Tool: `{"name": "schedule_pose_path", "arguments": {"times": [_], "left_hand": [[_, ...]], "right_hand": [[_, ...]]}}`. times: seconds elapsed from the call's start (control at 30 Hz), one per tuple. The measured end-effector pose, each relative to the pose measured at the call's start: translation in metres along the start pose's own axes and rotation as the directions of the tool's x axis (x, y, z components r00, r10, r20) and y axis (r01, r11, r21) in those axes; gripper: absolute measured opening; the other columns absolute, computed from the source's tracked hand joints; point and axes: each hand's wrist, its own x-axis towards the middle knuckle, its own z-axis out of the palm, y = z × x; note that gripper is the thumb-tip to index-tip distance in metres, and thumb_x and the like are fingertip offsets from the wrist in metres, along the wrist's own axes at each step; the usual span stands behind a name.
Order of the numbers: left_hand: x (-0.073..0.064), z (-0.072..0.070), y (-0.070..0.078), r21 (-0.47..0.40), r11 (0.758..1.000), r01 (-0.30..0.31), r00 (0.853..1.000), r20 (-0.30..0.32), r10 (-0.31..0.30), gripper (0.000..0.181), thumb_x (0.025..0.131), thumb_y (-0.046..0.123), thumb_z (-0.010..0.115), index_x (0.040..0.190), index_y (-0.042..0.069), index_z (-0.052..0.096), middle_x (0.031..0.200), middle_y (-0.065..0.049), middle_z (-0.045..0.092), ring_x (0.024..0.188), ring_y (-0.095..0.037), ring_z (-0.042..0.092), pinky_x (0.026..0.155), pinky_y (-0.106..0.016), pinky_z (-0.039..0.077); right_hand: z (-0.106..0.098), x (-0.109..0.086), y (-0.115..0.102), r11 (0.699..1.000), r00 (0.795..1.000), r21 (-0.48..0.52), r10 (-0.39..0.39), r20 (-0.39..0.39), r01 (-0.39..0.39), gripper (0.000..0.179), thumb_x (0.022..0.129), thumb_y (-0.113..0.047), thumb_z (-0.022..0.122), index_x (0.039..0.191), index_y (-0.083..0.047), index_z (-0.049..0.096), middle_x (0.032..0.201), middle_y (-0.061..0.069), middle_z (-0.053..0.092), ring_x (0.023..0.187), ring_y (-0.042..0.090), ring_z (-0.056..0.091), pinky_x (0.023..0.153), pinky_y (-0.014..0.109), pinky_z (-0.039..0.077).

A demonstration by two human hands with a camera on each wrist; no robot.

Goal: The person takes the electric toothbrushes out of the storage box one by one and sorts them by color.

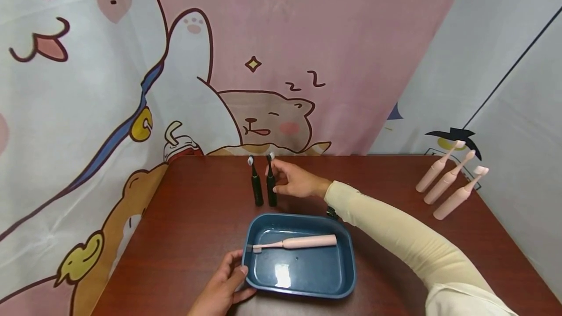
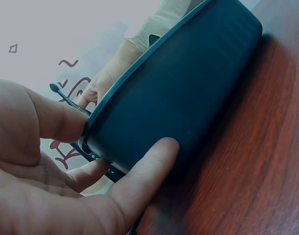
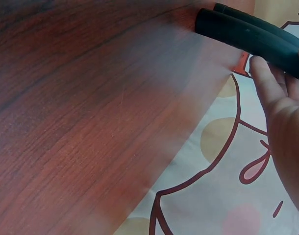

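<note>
My right hand (image 1: 298, 179) holds a black electric toothbrush (image 1: 271, 189) upright near the table's back edge, with fingers and thumb on either side of its handle (image 3: 252, 41). Whether its base touches the table I cannot tell. Just left of it a second black electric toothbrush (image 1: 256, 190) stands upright. My left hand (image 1: 225, 279) grips the left end of a blue plastic bin (image 1: 298, 295), fingers against its outer wall (image 2: 188, 88) and rim. Inside the bin lies a pink electric toothbrush (image 1: 309, 242), its head toward the left.
At the table's right side three pink electric toothbrushes (image 1: 454, 201) stand upright in a row. The reddish-brown wooden table (image 1: 189, 238) meets a cartoon-printed cloth (image 1: 351, 62) behind and at the sides. My right forearm (image 1: 395, 228) reaches over the table right of the bin.
</note>
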Motion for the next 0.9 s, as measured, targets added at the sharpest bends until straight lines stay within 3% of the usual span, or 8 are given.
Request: {"name": "schedule_pose_path", "arguments": {"times": [0.2,0.5,0.67,0.9], "left_hand": [[0.0,0.0,0.0,0.019,1.0,0.015,1.0,-0.014,-0.014,0.052,0.105,0.021,0.047,0.149,0.004,0.026,0.151,-0.028,0.027,0.122,-0.033,0.052,0.088,-0.051,0.057],[-0.001,0.0,0.0,0.011,1.0,-0.013,1.0,0.002,0.013,0.05,0.106,0.019,0.045,0.148,0.003,0.025,0.151,-0.029,0.026,0.124,-0.034,0.051,0.089,-0.052,0.056],[-0.001,0.001,0.0,0.0,1.0,-0.015,1.0,0.005,0.015,0.051,0.106,0.018,0.044,0.149,0.002,0.022,0.151,-0.029,0.025,0.124,-0.034,0.051,0.09,-0.052,0.055],[0.0,0.001,0.0,0.003,1.0,-0.003,1.0,-0.001,0.003,0.05,0.106,0.018,0.043,0.149,0.002,0.022,0.15,-0.029,0.025,0.124,-0.034,0.051,0.089,-0.052,0.056]], "right_hand": [[0.003,0.0,0.003,1.0,1.0,-0.004,0.03,-0.003,-0.03,0.048,0.083,0.011,0.07,0.12,-0.013,0.052,0.113,0.019,0.06,0.111,0.037,0.062,0.098,0.053,0.05],[-0.001,0.0,-0.001,0.998,0.999,-0.048,0.031,0.014,-0.031,0.046,0.084,0.002,0.074,0.12,-0.019,0.054,0.107,0.01,0.064,0.107,0.026,0.064,0.095,0.043,0.054],[-0.003,0.0,-0.003,0.999,0.999,-0.027,0.029,0.028,-0.029,0.046,0.084,0.001,0.073,0.122,-0.016,0.054,0.11,0.007,0.062,0.109,0.027,0.064,0.097,0.046,0.053],[-0.009,-0.001,-0.008,1.0,1.0,-0.024,0.017,0.004,-0.016,0.053,0.083,0.001,0.074,0.128,-0.015,0.05,0.111,0.012,0.06,0.106,0.023,0.063,0.098,0.041,0.053]]}}
